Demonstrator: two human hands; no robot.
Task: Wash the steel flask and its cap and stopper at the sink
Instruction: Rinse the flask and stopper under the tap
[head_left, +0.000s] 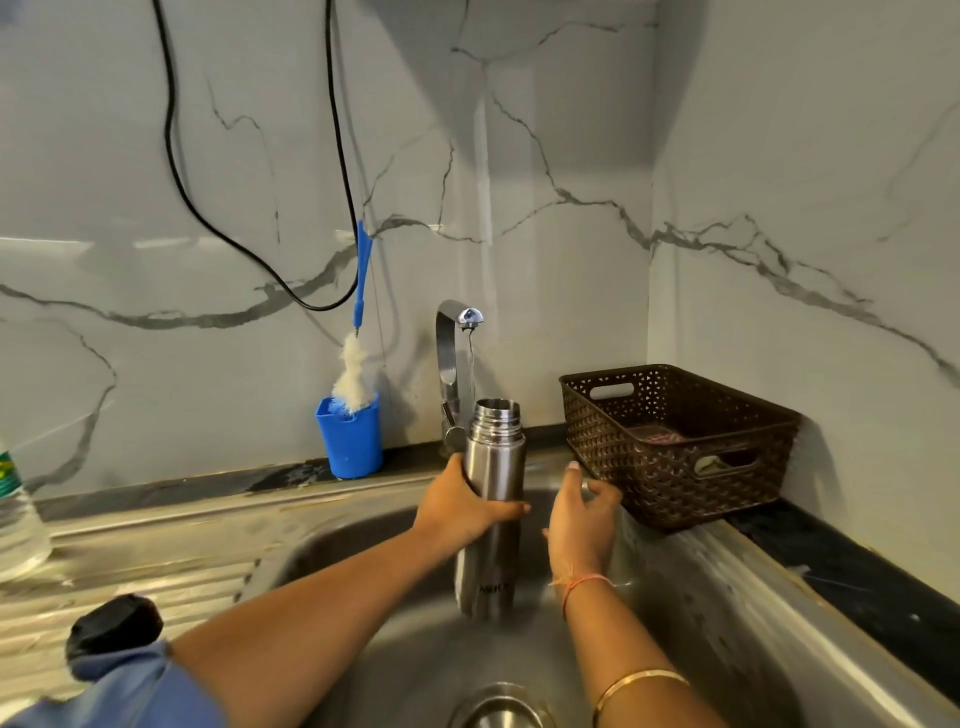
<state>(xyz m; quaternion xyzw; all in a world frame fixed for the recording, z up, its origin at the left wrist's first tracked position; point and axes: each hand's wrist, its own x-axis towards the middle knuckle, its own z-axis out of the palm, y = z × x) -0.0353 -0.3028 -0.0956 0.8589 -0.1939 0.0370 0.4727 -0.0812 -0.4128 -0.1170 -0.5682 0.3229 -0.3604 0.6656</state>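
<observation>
The left hand (462, 512) is closed round the steel flask (493, 467), and both hands are held over the basin of a steel sink (701, 597). A ribbed drainboard (156, 577) is seen to the left of the basin, and a black counter (857, 582) runs along its right side. A chrome faucet (451, 364) is mounted behind the basin, and a thin thread of water is seen falling from its spout. A blue cup (350, 441) holding a bottle brush (356, 369) is set left of the faucet, and a brown perforated basket (675, 447) is set in the right corner. The walls are faced with grey-veined marble, and a black cable (176, 156) is hung across them.

The flask is held upright and uncapped, gripped about its middle, with its open mouth just under the spout. The right hand (582, 519) is raised just beside the flask, apart from it, towards the basket.

The right hand is blurred, so whether anything is pinched in its fingers cannot be told. A black object (114, 623) on the drainboard is partly hidden by a blue sleeve (130, 680), and it is too unclear to be named. A round steel shape (498, 706) in the basin is cut off by the bottom edge. A plastic bottle (15, 519) is cut off at the left.
</observation>
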